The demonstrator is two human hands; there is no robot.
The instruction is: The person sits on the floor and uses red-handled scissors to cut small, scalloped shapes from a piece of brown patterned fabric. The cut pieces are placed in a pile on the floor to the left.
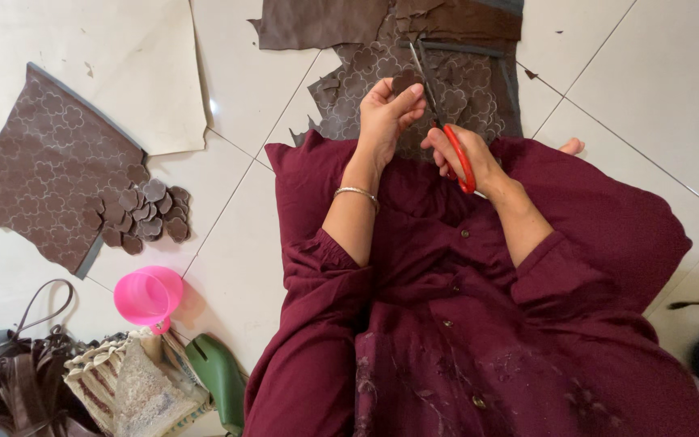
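Left grip: the left hand (383,113) pinches a small brown flower-shaped piece (404,80) between thumb and fingertips, lifted up over the lap so the blades can get at its edge.
Right grip: the right hand (464,154) is closed through the red handles of the scissors (440,121), fingers clamped on them; the blades point away from the body, up past the piece.
Where the piece sits: in the air just above the knees, in front of the brown patterned sheet (463,89) it seems cut from, touching the blades as far as I can tell.
Sheet ahead: lies flat on the white tile floor (649,105), its near edge ragged with scalloped gaps, within easy reach.
Second sheet: another brown patterned sheet (46,174) lies to the person's left on pale paper (123,57), well apart from the hands.
Finished pile: a heap of cut flower shapes (143,214) rests on that sheet's corner, to my eye kept aside to stay out of the cutting.
Pink cup: a round pink plastic cup (149,295) stands near the pile.
Bags: a woven bag (135,384) and dark straps (26,364) crowd the lower left corner; no labels show.
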